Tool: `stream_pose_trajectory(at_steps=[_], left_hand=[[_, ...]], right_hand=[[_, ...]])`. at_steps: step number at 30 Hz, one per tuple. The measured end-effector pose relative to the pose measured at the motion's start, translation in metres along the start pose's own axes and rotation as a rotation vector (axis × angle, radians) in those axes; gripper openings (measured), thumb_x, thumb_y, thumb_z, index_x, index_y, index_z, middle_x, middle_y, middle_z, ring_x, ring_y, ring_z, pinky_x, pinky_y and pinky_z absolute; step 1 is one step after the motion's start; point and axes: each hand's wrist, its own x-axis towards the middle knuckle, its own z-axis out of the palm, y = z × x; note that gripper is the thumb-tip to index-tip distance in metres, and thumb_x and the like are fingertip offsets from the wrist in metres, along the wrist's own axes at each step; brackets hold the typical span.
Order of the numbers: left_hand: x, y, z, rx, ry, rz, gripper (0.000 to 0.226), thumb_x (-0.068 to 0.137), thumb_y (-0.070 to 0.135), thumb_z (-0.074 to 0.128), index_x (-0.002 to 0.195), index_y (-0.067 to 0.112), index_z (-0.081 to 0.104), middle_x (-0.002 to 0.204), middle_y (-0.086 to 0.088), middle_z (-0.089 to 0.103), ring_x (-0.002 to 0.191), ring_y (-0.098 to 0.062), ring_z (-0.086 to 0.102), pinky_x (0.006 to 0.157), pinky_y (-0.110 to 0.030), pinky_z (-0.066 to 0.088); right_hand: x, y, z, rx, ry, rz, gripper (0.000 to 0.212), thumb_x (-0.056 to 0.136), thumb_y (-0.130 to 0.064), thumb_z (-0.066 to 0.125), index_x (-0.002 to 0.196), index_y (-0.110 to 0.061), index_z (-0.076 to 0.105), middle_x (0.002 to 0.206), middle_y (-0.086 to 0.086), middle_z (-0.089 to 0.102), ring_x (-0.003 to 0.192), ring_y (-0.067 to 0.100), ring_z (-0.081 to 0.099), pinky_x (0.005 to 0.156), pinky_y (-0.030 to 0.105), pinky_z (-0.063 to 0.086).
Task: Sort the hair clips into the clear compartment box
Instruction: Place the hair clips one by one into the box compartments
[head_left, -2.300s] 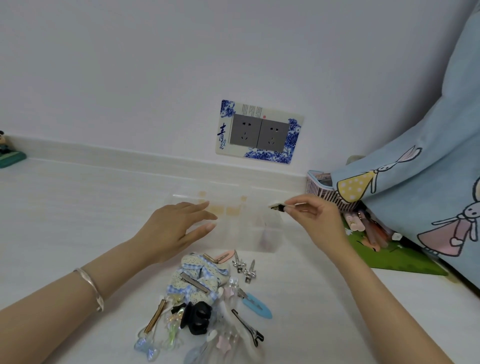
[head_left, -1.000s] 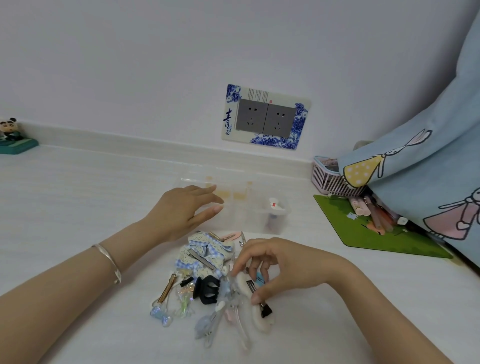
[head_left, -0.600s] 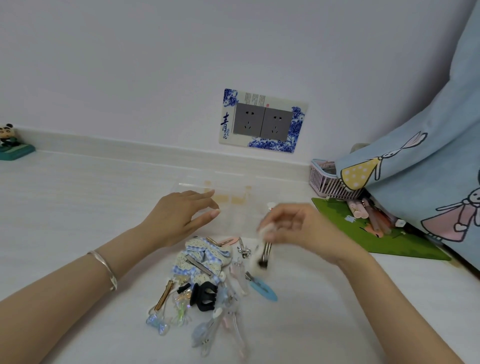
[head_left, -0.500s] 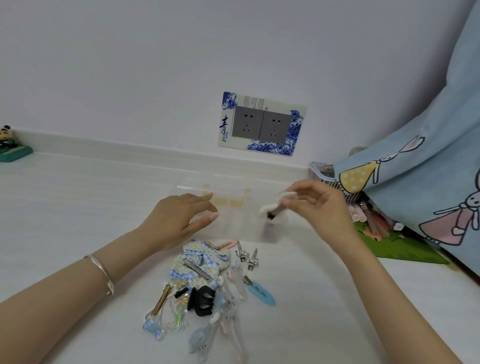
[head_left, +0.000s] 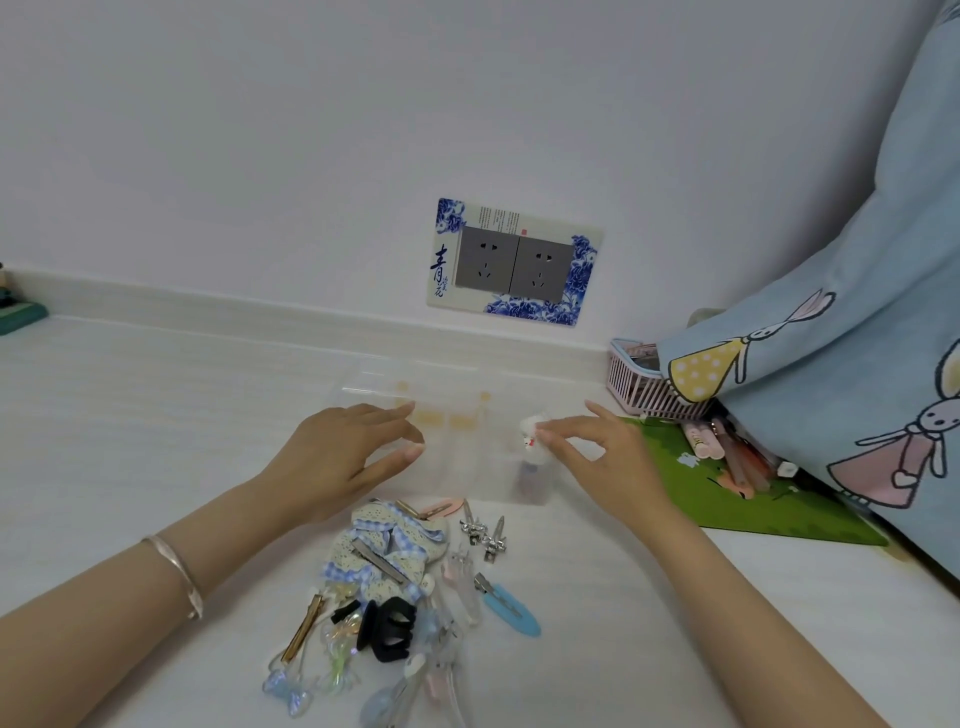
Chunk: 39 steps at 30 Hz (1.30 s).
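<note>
Pinching fluffy white clip (head_left: 535, 441), right hand (head_left: 597, 457) over clear box (head_left: 467, 467); left hand (head_left: 348, 457) spread, steadying box.

black claw clip (head_left: 388, 635), blue snap clip (head_left: 511, 616)

Two hands: left hand (head_left: 343, 457) at 9 o'clock of the box, right hand (head_left: 602, 457) at 3 o'clock. One clear compartment box (head_left: 457, 415). One fluffy white clip (head_left: 532, 441) at the right fingertips. One bracelet (head_left: 176, 574). In the pile at 6 o'clock: one black claw clip (head_left: 388, 629), one blue snap clip (head_left: 511, 613), one pink snap clip (head_left: 441, 508), two small silver clips (head_left: 483, 532), one gold bar clip (head_left: 303, 635), one lace bow clip (head_left: 384, 545); the clear clips overlap, count uncertain. Two wall sockets (head_left: 511, 267) at 12 o'clock. One pink basket (head_left: 641, 384) and one green mat (head_left: 748, 499) at 3 o'clock.
</note>
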Motion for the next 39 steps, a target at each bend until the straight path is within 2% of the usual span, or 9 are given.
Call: stream_pose_trajectory(at_steps=[6, 10, 13, 17, 21, 25, 27, 31, 39], left_hand=[[0.001, 0.0, -0.001, -0.005, 0.003, 0.004, 0.064, 0.086, 0.07, 0.008, 0.112, 0.041, 0.059, 0.145, 0.014, 0.043, 0.119, -0.007, 0.054, 0.082, -0.027, 0.044], [0.0, 0.0, 0.0, -0.01, 0.009, 0.01, 0.062, 0.087, 0.068, 0.01, 0.111, 0.041, 0.06, 0.144, 0.014, 0.044, 0.117, -0.007, 0.055, 0.081, -0.026, 0.044], [0.0, 0.0, 0.0, -0.006, 0.003, 0.004, 0.065, 0.086, 0.07, 0.008, 0.112, 0.041, 0.06, 0.145, 0.014, 0.044, 0.119, -0.007, 0.054, 0.083, -0.027, 0.045], [0.0, 0.0, -0.001, -0.016, 0.0, 0.001, 0.067, 0.085, 0.071, 0.006, 0.112, 0.041, 0.06, 0.145, 0.014, 0.043, 0.118, -0.007, 0.054, 0.082, -0.027, 0.044], [0.0, 0.001, -0.001, -0.011, -0.002, 0.0, 0.069, 0.084, 0.072, 0.005, 0.112, 0.04, 0.06, 0.145, 0.014, 0.043, 0.119, -0.007, 0.053, 0.081, -0.025, 0.042], [0.0, 0.001, -0.001, 0.002, -0.01, -0.002, 0.068, 0.084, 0.07, 0.006, 0.113, 0.04, 0.06, 0.146, 0.014, 0.042, 0.12, -0.007, 0.052, 0.081, -0.025, 0.041], [0.001, 0.0, -0.001, 0.004, -0.01, 0.0, 0.069, 0.084, 0.07, 0.006, 0.113, 0.039, 0.06, 0.146, 0.014, 0.042, 0.121, -0.007, 0.052, 0.082, -0.026, 0.042], [0.001, 0.001, -0.001, 0.01, -0.012, -0.002, 0.069, 0.084, 0.071, 0.005, 0.113, 0.039, 0.059, 0.146, 0.014, 0.042, 0.121, -0.007, 0.052, 0.083, -0.026, 0.042], [0.0, 0.0, 0.0, 0.018, -0.018, -0.005, 0.068, 0.085, 0.07, 0.005, 0.113, 0.039, 0.059, 0.146, 0.013, 0.042, 0.119, -0.008, 0.053, 0.079, -0.025, 0.039]], right_hand=[[-0.005, -0.006, -0.006, -0.091, -0.142, 0.016, 0.051, 0.088, -0.057, 0.033, 0.107, -0.028, 0.071, 0.116, -0.012, 0.068, 0.132, 0.009, 0.042, 0.113, 0.023, 0.024], [-0.004, -0.014, -0.008, -0.203, -0.184, 0.016, 0.045, 0.095, -0.046, 0.033, 0.099, -0.025, 0.072, 0.116, -0.008, 0.07, 0.13, 0.005, 0.033, 0.088, 0.008, 0.023], [-0.004, -0.022, -0.009, -0.264, -0.167, -0.061, 0.043, 0.1, -0.037, 0.034, 0.089, -0.019, 0.071, 0.105, -0.004, 0.073, 0.126, 0.005, 0.042, 0.101, 0.005, 0.012], [0.0, -0.023, -0.01, -0.425, -0.095, -0.152, 0.05, 0.099, -0.033, 0.03, 0.078, -0.016, 0.072, 0.086, -0.004, 0.073, 0.112, 0.013, 0.056, 0.118, 0.033, -0.003], [-0.002, -0.024, -0.009, -0.41, -0.136, -0.115, 0.048, 0.1, -0.033, 0.031, 0.088, -0.017, 0.074, 0.093, -0.006, 0.073, 0.118, 0.008, 0.052, 0.118, 0.032, -0.009], [-0.01, -0.044, -0.011, -0.116, -0.107, -0.098, 0.016, 0.089, -0.031, 0.061, 0.088, -0.022, 0.073, 0.094, -0.013, 0.071, 0.105, 0.005, 0.058, 0.111, 0.031, 0.026], [-0.018, -0.058, -0.009, 0.115, -0.314, -0.036, 0.01, 0.079, -0.033, 0.072, 0.088, -0.029, 0.073, 0.09, -0.019, 0.07, 0.092, -0.001, 0.059, 0.092, 0.017, 0.04], [-0.031, -0.071, 0.005, 0.111, -0.698, 0.019, 0.033, 0.07, -0.036, 0.08, 0.102, -0.033, 0.069, 0.094, -0.022, 0.062, 0.084, -0.005, 0.052, 0.076, 0.007, 0.038], [-0.035, -0.07, 0.017, 0.15, -0.678, 0.049, 0.026, 0.069, -0.03, 0.082, 0.09, -0.027, 0.068, 0.093, -0.015, 0.057, 0.081, -0.003, 0.049, 0.074, 0.005, 0.034]])
